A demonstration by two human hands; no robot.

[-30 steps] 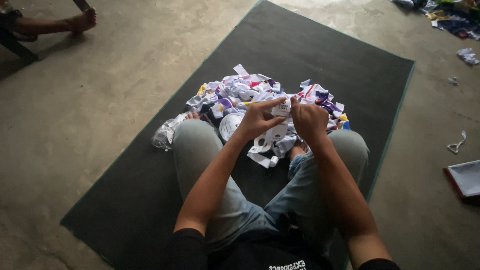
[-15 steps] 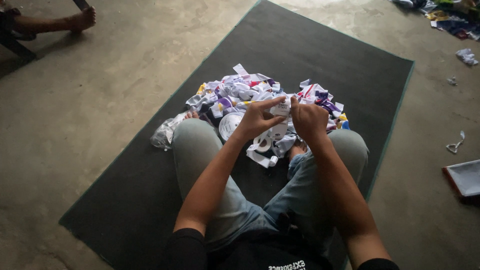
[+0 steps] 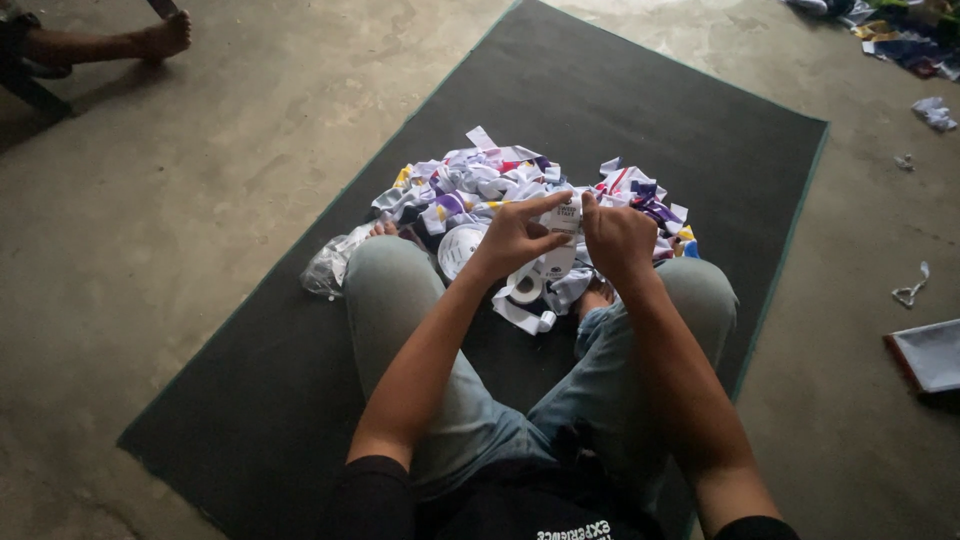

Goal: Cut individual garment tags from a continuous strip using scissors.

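Observation:
I sit cross-legged on a dark mat (image 3: 650, 110). My left hand (image 3: 515, 235) and my right hand (image 3: 618, 238) are raised together over my knees, both pinching a small white printed label (image 3: 566, 214) between thumb and fingers. Just beyond them lies a heap of white, purple, red and yellow paper or fabric scraps (image 3: 480, 185). Below my hands sit a small white tape roll (image 3: 526, 288) and a round white lid-like disc (image 3: 460, 247).
A crumpled clear plastic bag (image 3: 330, 265) lies by my left knee. Another person's bare foot (image 3: 165, 35) rests on the concrete floor at top left. A flat tray-like object (image 3: 925, 355) lies at the right edge, with loose scraps (image 3: 910, 292) and a colourful pile (image 3: 900, 30) at top right.
My hands stay together at the same spot; the fingers have shifted slightly on the label. Nothing else has moved.

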